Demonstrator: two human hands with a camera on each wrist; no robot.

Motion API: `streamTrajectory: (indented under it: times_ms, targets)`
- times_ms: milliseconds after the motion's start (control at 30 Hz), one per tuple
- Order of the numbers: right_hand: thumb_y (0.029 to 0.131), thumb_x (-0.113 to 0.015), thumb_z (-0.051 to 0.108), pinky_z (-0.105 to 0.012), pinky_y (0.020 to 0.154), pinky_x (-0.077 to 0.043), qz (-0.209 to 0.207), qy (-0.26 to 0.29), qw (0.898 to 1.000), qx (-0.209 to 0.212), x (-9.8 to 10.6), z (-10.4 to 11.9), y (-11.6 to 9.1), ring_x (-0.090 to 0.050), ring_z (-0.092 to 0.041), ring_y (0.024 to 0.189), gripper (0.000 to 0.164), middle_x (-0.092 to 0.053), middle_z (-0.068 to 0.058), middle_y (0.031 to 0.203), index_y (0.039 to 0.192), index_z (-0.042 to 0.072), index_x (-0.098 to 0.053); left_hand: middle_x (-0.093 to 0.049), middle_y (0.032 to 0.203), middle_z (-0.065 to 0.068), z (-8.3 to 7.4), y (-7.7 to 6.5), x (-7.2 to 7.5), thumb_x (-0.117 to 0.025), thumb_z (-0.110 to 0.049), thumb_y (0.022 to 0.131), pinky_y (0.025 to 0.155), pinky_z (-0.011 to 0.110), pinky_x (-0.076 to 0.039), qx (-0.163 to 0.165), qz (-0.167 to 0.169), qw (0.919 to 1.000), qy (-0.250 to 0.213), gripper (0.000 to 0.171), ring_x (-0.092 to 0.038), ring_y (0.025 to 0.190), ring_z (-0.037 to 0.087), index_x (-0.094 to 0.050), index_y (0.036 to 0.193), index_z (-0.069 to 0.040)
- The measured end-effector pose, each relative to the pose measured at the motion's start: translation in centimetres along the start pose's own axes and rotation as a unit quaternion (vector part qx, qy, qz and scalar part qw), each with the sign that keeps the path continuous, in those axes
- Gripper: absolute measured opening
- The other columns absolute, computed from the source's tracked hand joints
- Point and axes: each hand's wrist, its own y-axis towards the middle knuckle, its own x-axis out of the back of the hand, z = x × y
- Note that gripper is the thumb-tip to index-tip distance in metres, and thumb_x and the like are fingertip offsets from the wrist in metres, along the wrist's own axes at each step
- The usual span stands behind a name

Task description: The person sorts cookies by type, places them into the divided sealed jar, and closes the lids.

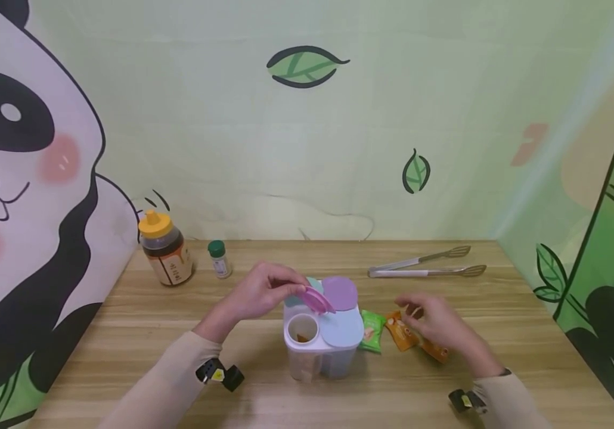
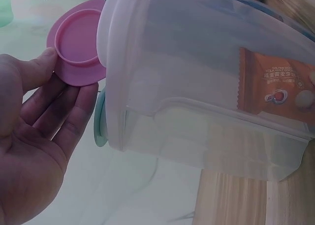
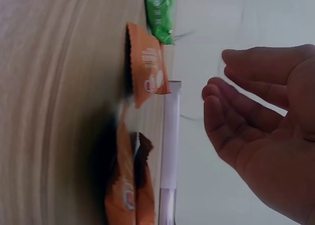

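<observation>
My left hand (image 1: 261, 292) pinches a pink lid (image 1: 318, 300) by its edge, tilted above a clear container (image 1: 312, 363) with a white top. Purple, pale blue and teal lids cover its other sections. The front left round opening (image 1: 303, 322) is uncovered. Through the clear wall, an orange snack packet (image 2: 278, 84) shows in the left wrist view. My right hand (image 1: 438, 322), fingers loosely bent and holding nothing, hovers above orange snack packets (image 1: 400, 332). A green snack packet (image 1: 373, 332) lies between them and the container.
Metal tongs (image 1: 403, 273) with pale handles lie spread at the back right of the wooden table (image 1: 253, 387). A yellow-capped bottle of dark syrup (image 1: 169, 259) and a small green-capped bottle (image 1: 220, 262) stand at the back left. A printed cloth backdrop (image 1: 221, 119) rises behind.
</observation>
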Motion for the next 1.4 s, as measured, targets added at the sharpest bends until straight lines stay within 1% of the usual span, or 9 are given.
streamTrajectory:
  times_ms: [67,167,300,400,667,933,1067,1233,1400]
  targets:
    - [0.085,-0.068,0.0,-0.026,0.076,-0.056,0.011,0.005,1.0,-0.018,-0.2,-0.2,0.2,-0.064,-0.019,0.091,0.038,-0.066,-0.015,0.111,0.123,-0.001,-0.062,-0.075,0.095,0.005,0.0,0.0,0.0,-0.067,-0.008,0.091,0.067,0.029,-0.058,-0.002,-0.001,1.0,-0.001,0.011,-0.067,0.077,0.019,-0.076,0.098,-0.008]
    - [0.083,-0.069,-0.001,-0.031,0.077,-0.057,0.019,0.002,0.999,-0.037,-0.5,-0.3,0.5,-0.064,-0.023,0.094,0.042,-0.065,-0.017,0.113,0.124,-0.002,-0.061,-0.075,0.095,0.004,0.0,0.1,-0.1,-0.067,-0.009,0.091,0.068,0.031,-0.059,-0.003,-0.002,1.0,-0.002,0.011,-0.067,0.078,0.02,-0.076,0.098,-0.008]
    - [0.082,-0.071,0.0,-0.036,0.076,-0.057,0.022,-0.008,0.999,-0.037,-0.9,-0.3,1.0,-0.064,-0.027,0.094,0.042,-0.066,-0.018,0.112,0.122,-0.003,-0.061,-0.075,0.094,0.004,0.1,-0.1,0.0,-0.067,-0.009,0.092,0.067,0.029,-0.058,-0.013,-0.004,0.9999,0.001,0.011,-0.067,0.077,0.017,-0.076,0.098,-0.008]
    - [0.082,-0.072,0.002,-0.037,0.076,-0.056,0.03,-0.006,0.999,-0.037,-1.2,-0.3,1.2,-0.064,-0.028,0.094,0.041,-0.067,-0.018,0.111,0.121,-0.004,-0.061,-0.075,0.093,0.004,0.2,-0.3,0.0,-0.067,-0.008,0.091,0.066,0.028,-0.058,-0.017,-0.003,0.9998,0.002,0.011,-0.066,0.076,0.013,-0.076,0.098,-0.007]
    - [0.082,-0.073,0.004,-0.04,0.081,-0.056,0.049,-0.02,0.994,-0.092,-1.6,-0.1,1.5,-0.063,-0.026,0.097,0.042,-0.067,-0.014,0.112,0.123,-0.001,-0.063,-0.075,0.094,0.006,0.4,-0.2,-0.1,-0.067,-0.008,0.091,0.068,0.028,-0.058,-0.024,-0.007,0.9997,-0.001,0.011,-0.067,0.078,0.014,-0.076,0.098,-0.006]
    - [0.078,-0.076,0.006,-0.043,0.079,-0.054,0.054,-0.078,0.993,-0.068,-2.1,-0.4,1.5,-0.06,-0.022,0.09,0.036,-0.068,-0.01,0.104,0.113,0.002,-0.069,-0.075,0.094,0.009,0.2,0.0,-0.1,-0.067,-0.007,0.091,0.068,0.029,-0.059,-0.028,-0.005,0.9996,-0.001,0.011,-0.067,0.078,0.015,-0.075,0.098,-0.004]
    - [0.077,-0.076,0.005,-0.038,0.074,-0.052,0.055,-0.089,0.993,-0.058,-2.1,-0.4,1.5,-0.058,-0.019,0.084,0.029,-0.065,-0.005,0.095,0.106,0.004,-0.071,-0.075,0.093,0.008,0.1,0.0,-0.1,-0.067,-0.007,0.091,0.067,0.03,-0.058,-0.026,-0.006,0.9996,-0.002,0.011,-0.067,0.077,0.015,-0.076,0.097,-0.005]
    - [0.079,-0.074,0.004,-0.031,0.066,-0.048,0.066,-0.094,0.991,-0.07,-2.1,-0.3,1.5,-0.055,-0.016,0.076,0.02,-0.063,-0.001,0.086,0.099,0.007,-0.073,-0.075,0.094,0.008,0.1,0.1,-0.1,-0.067,-0.008,0.091,0.067,0.029,-0.058,-0.023,-0.005,0.9997,-0.001,0.011,-0.067,0.077,0.015,-0.076,0.097,-0.005]
    - [0.079,-0.074,0.005,-0.032,0.064,-0.047,0.067,-0.11,0.989,-0.08,-2.2,-0.3,1.5,-0.052,-0.017,0.074,0.015,-0.059,-0.003,0.085,0.094,0.007,-0.071,-0.075,0.095,0.009,0.2,0.0,-0.1,-0.067,-0.008,0.091,0.068,0.029,-0.058,-0.023,-0.004,0.9997,-0.002,0.012,-0.067,0.078,0.015,-0.075,0.098,-0.004]
